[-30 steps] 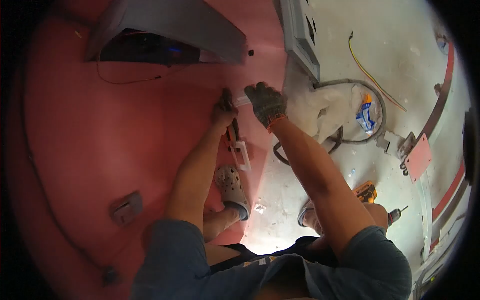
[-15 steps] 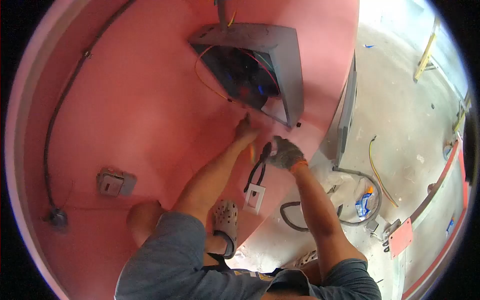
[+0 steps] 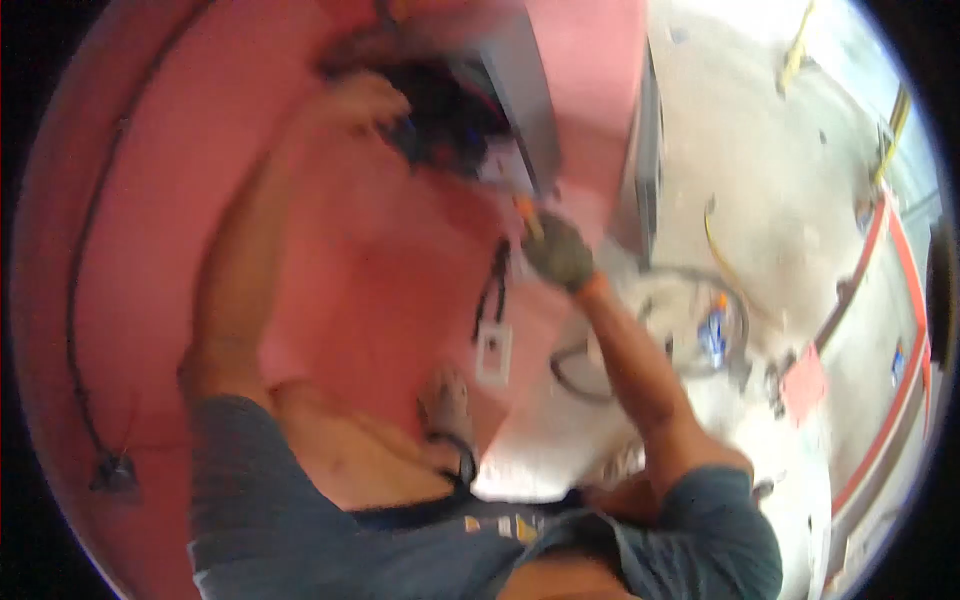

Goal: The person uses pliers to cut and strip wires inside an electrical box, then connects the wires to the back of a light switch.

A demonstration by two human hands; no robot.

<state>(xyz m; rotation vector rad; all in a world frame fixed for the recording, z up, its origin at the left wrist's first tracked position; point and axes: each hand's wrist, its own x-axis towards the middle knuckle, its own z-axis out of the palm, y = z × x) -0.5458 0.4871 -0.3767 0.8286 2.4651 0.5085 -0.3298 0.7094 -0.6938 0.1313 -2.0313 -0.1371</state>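
My bare left hand (image 3: 368, 101), smeared by motion, is at the left edge of the opening in a grey metal box (image 3: 528, 100) on the pink surface; its fingers cannot be made out. Dark, blurred contents (image 3: 450, 115) with bits of blue show inside the box. My right hand (image 3: 558, 252), in a grey work glove, is closed around an orange-and-yellow handled tool (image 3: 527, 212) just below the box's lower corner. The tool's exact kind is blurred. Beside that hand, apart from it, a black two-legged item resembling pliers (image 3: 490, 290) reaches down to a white rectangular frame plate (image 3: 493, 354).
A black cable (image 3: 93, 220) runs along the curved pink wall to a dark fitting (image 3: 113, 470). On the floor at right are a grey panel (image 3: 648, 160), a loose hose (image 3: 575, 382), a yellow-green wire (image 3: 715, 240), a blue packet (image 3: 713, 335) and a pink plate (image 3: 803, 385).
My left hand has moved up and left to the box opening. The orange-and-yellow tool, earlier below my left hand, is now in my right; the black item is out of my right hand. The view shifted.
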